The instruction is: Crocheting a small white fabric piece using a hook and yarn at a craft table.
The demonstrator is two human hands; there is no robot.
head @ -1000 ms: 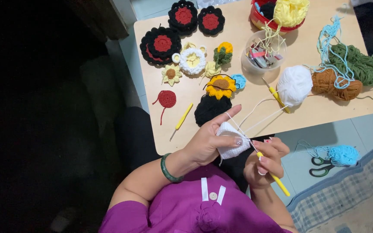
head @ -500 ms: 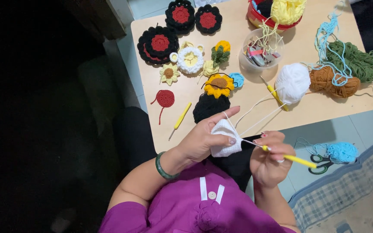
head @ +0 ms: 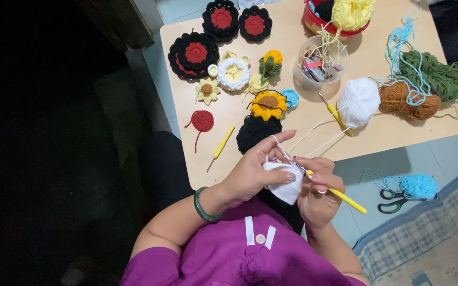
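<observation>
Clamping fingers are noted: white crochet piece [head: 286, 182] pinched by left hand [head: 254, 172], yellow hook [head: 340, 195] by right hand [head: 318, 193]; dropped stitches are risked if yarn strand [head: 314, 132] snags.

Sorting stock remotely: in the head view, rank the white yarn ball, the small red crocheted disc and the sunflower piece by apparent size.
1. white yarn ball, clearly the largest.
2. sunflower piece, mid-sized.
3. small red crocheted disc, smallest, though close to the sunflower.
All three lie on the same table, so nearness distorts little.
</observation>
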